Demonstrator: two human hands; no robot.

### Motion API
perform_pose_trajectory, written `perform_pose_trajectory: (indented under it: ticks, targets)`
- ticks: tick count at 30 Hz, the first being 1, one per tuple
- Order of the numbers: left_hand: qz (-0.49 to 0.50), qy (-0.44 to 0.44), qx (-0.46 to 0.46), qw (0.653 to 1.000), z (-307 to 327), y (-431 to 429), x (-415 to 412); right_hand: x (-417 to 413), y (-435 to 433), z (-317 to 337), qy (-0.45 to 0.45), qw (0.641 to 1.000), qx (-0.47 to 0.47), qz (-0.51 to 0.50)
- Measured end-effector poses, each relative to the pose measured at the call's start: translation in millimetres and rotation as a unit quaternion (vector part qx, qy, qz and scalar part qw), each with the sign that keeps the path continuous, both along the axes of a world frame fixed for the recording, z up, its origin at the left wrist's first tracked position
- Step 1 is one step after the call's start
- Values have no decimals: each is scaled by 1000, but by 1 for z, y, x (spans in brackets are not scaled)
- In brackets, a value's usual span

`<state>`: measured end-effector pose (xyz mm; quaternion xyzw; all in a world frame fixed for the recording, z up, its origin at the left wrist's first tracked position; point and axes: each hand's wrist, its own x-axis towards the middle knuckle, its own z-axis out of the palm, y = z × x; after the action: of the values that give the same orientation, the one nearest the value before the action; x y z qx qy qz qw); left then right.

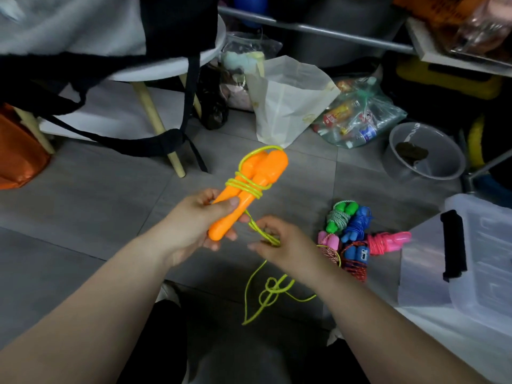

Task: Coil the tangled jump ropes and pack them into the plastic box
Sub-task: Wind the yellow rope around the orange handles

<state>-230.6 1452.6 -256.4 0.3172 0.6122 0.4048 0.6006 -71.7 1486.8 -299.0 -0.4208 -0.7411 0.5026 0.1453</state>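
In the head view we see the left hand wrapped around the lower ends of two orange handles, thumb pressed across them. The handles lie side by side and point up and away over the grey tiled floor. A yellow-green rope is wound several turns around their middle, and one loop arcs over their tops.

Just below the handles the right hand pinches the same rope between curled fingers and thumb. From that hand the loose tail drops to the floor between the two forearms and lies there in a knotted tangle.

To the right of the right hand a cluster of coiled ropes sits on the floor, touching one another: a green-handled one, a blue one, a bright pink one, a pale pink one and a blue one with red cord. Just beside them, at the floor's right side, stands the translucent plastic box with a black latch.

Farther back on the floor we see a white paper bag, a clear bag of bottles, a grey bowl and a white stool on wooden legs.
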Motion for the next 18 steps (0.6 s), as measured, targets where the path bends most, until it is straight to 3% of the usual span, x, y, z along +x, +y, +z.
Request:
perform_pose_trajectory:
  ticks: [3, 6, 10, 13, 15, 18]
  targets:
    - [4, 82, -4, 997, -5, 0, -2, 6, 8, 11, -96, 989, 112, -19]
    - [-13, 177, 9, 984, -8, 1, -2, 11, 12, 21, -155, 978, 136, 15]
    - [-10, 191, 22, 981, -7, 4, 4, 12, 13, 20, -155, 982, 105, 5]
    - [2, 214, 47, 976, -7, 6, 8, 14, 16, 20, -134, 991, 10, -8]
    - [7, 301, 54, 952, -13, 7, 7, 15, 14, 19, -165, 985, -22, 48]
    - [-18, 454, -6, 891, -18, 5, 0, 14, 9, 23, -226, 961, 16, 156]
